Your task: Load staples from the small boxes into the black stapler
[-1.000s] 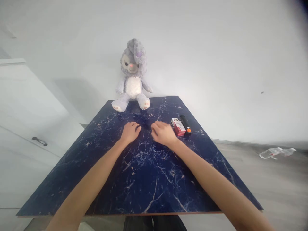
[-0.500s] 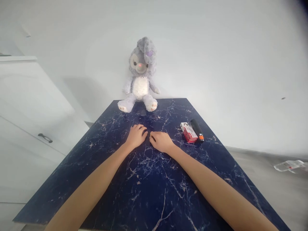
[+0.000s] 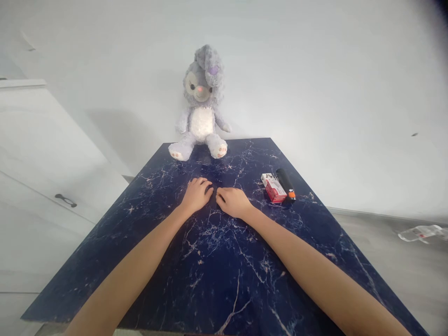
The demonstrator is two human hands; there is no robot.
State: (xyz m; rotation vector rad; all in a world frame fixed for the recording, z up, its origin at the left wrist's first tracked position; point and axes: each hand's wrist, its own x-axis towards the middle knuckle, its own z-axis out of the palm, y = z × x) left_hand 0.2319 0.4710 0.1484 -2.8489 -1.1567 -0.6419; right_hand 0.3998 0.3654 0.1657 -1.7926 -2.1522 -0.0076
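Both hands rest palm down on the dark blue marbled table (image 3: 210, 280), close together with a small gap between them. My left hand (image 3: 198, 193) has its fingers loosely bent and a little apart, with nothing in it. Across the gap, my right hand (image 3: 233, 201) lies with its fingers curved inward and the thumb slightly away from them; no object shows in it. Beyond the hands a grey plush rabbit (image 3: 202, 123) sits upright at the far edge of the table, one ear folded over.
Right of my right hand lie a red and white box (image 3: 274, 188) and a black cylinder with an orange part (image 3: 286, 185), side by side. A white cabinet (image 3: 42, 186) stands at the left. On the floor at the right lies a clear plastic bottle (image 3: 420, 233).
The whole view has shifted a little, so the table and rabbit appear slightly higher. Both hands keep their places on the table.
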